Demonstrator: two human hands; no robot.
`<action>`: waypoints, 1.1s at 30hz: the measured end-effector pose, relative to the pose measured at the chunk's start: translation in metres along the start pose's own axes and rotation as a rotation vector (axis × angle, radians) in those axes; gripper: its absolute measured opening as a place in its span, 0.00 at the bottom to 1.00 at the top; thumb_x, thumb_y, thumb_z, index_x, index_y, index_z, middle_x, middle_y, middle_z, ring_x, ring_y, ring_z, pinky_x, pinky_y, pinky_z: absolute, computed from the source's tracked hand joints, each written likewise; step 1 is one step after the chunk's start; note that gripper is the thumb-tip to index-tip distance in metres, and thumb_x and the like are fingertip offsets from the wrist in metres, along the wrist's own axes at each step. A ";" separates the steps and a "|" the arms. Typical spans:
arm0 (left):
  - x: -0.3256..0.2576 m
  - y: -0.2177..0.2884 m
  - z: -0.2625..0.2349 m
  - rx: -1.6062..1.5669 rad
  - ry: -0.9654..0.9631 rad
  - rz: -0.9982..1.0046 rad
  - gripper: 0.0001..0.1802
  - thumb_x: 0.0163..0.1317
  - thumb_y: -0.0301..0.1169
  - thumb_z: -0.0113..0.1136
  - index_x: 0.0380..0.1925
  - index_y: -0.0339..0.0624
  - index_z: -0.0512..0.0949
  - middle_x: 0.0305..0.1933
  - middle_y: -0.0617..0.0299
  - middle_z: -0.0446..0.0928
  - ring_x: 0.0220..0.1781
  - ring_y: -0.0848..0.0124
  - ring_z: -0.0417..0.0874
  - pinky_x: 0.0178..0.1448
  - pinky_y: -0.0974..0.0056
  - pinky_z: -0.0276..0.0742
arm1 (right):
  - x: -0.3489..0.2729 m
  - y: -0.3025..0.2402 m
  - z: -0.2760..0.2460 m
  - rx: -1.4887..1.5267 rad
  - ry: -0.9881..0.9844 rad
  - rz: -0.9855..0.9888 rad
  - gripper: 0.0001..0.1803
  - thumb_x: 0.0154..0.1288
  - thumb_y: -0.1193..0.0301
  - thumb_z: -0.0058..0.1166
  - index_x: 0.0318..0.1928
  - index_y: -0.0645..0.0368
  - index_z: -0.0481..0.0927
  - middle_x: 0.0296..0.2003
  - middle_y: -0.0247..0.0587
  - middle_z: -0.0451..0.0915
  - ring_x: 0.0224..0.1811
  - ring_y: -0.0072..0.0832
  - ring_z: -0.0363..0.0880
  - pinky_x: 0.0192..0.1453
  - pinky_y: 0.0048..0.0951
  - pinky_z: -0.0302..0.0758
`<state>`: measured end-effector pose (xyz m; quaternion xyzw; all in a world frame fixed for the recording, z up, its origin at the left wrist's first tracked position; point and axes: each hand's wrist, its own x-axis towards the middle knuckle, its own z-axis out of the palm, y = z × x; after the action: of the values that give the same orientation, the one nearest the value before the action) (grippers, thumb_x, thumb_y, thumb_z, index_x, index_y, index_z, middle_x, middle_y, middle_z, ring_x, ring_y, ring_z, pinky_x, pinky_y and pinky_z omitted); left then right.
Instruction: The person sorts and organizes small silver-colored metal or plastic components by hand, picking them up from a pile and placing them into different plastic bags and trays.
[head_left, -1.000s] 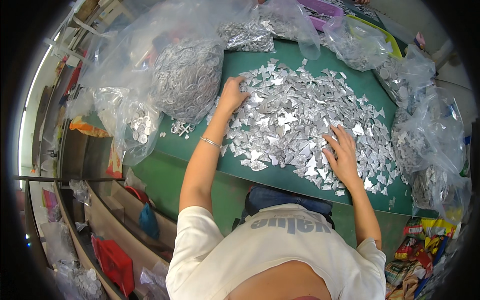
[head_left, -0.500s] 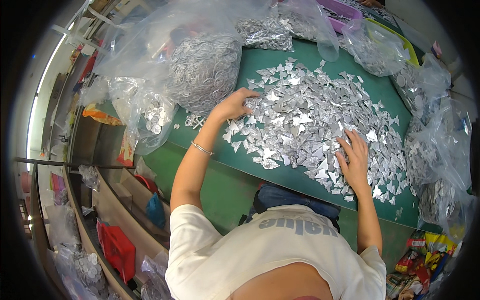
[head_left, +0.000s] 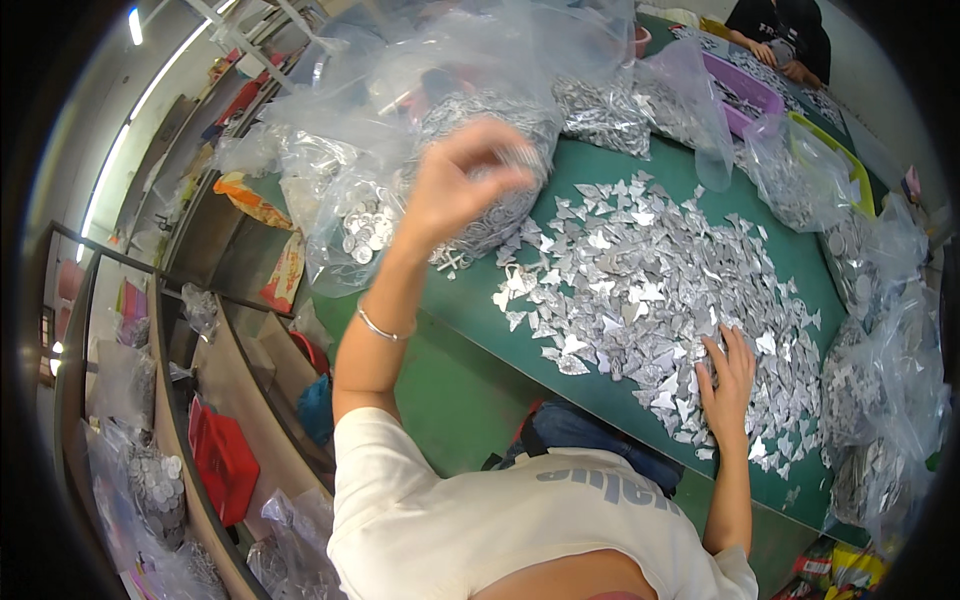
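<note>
A wide heap of small flat silver metal pieces (head_left: 640,290), many of them pointed, covers the green table (head_left: 470,320). My left hand (head_left: 465,185) is raised in front of a clear bag packed with silver ring-shaped pieces (head_left: 535,125). Its thumb and curled fingers are smeared by motion, so anything between them cannot be made out. On the heap's near right part rests my right hand (head_left: 730,385), its fingers spread over the pieces. A few cross-shaped pieces (head_left: 450,260) lie by the foot of the bag.
Clear bags of metal parts (head_left: 605,120) line the table's far and right sides. A purple basket (head_left: 745,95) and a lime-green tray (head_left: 835,160) stand beyond. Another person (head_left: 780,40) sits at the far right. Shelving with a red bin (head_left: 220,465) is at my left.
My left hand has lifted off the heap's left edge up in front of the bag of rings. My right hand stays on the pieces. The view has shifted, bringing the other person into sight.
</note>
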<state>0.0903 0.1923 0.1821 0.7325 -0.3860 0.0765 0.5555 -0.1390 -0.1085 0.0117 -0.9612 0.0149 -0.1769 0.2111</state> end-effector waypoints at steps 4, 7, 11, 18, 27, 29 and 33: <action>0.072 0.051 -0.054 0.403 0.379 0.366 0.12 0.53 0.20 0.59 0.39 0.33 0.77 0.33 0.61 0.80 0.33 0.75 0.79 0.39 0.73 0.73 | -0.001 0.000 -0.003 -0.007 0.010 0.017 0.19 0.53 0.73 0.54 0.48 0.56 0.75 0.57 0.46 0.65 0.63 0.47 0.57 0.65 0.47 0.52; 0.116 0.050 -0.088 0.614 0.301 0.091 0.06 0.52 0.25 0.58 0.30 0.35 0.77 0.19 0.62 0.75 0.24 0.70 0.78 0.31 0.68 0.73 | -0.001 0.001 -0.002 -0.010 0.013 0.002 0.19 0.53 0.72 0.54 0.48 0.57 0.74 0.58 0.46 0.65 0.63 0.46 0.57 0.65 0.47 0.52; 0.115 0.025 -0.110 0.862 0.413 0.245 0.10 0.53 0.23 0.57 0.37 0.35 0.77 0.30 0.55 0.79 0.32 0.66 0.80 0.38 0.67 0.75 | 0.001 0.000 0.001 0.002 0.007 -0.058 0.19 0.55 0.72 0.53 0.49 0.57 0.74 0.58 0.46 0.64 0.63 0.46 0.57 0.65 0.47 0.52; 0.009 0.012 0.048 0.451 0.025 0.524 0.14 0.48 0.15 0.54 0.37 0.35 0.75 0.37 0.53 0.77 0.33 0.67 0.77 0.39 0.68 0.73 | -0.002 0.005 -0.001 -0.027 0.010 -0.023 0.19 0.55 0.71 0.53 0.49 0.57 0.74 0.58 0.47 0.64 0.63 0.47 0.57 0.64 0.47 0.52; -0.072 -0.125 0.098 0.608 -0.379 0.043 0.12 0.48 0.30 0.63 0.34 0.41 0.75 0.42 0.57 0.72 0.46 0.57 0.72 0.48 0.57 0.68 | 0.000 0.002 -0.001 -0.012 0.011 -0.015 0.19 0.55 0.71 0.54 0.49 0.57 0.74 0.57 0.47 0.65 0.63 0.47 0.58 0.63 0.47 0.53; -0.073 -0.128 0.099 0.622 -0.363 0.081 0.12 0.49 0.31 0.63 0.34 0.42 0.76 0.40 0.58 0.73 0.45 0.57 0.72 0.49 0.57 0.67 | 0.000 0.004 0.000 -0.008 0.016 -0.012 0.19 0.55 0.71 0.54 0.49 0.57 0.74 0.57 0.47 0.65 0.63 0.47 0.58 0.63 0.48 0.53; -0.070 -0.142 0.103 0.595 -0.264 0.166 0.10 0.51 0.29 0.61 0.34 0.40 0.76 0.34 0.59 0.76 0.39 0.59 0.76 0.43 0.59 0.71 | 0.001 0.004 -0.001 -0.001 0.013 -0.016 0.19 0.55 0.70 0.54 0.49 0.57 0.75 0.57 0.47 0.65 0.63 0.47 0.58 0.63 0.48 0.53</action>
<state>0.1017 0.1476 -0.0007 0.8323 -0.4737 0.1350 0.2545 -0.1383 -0.1123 0.0112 -0.9603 0.0087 -0.1847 0.2090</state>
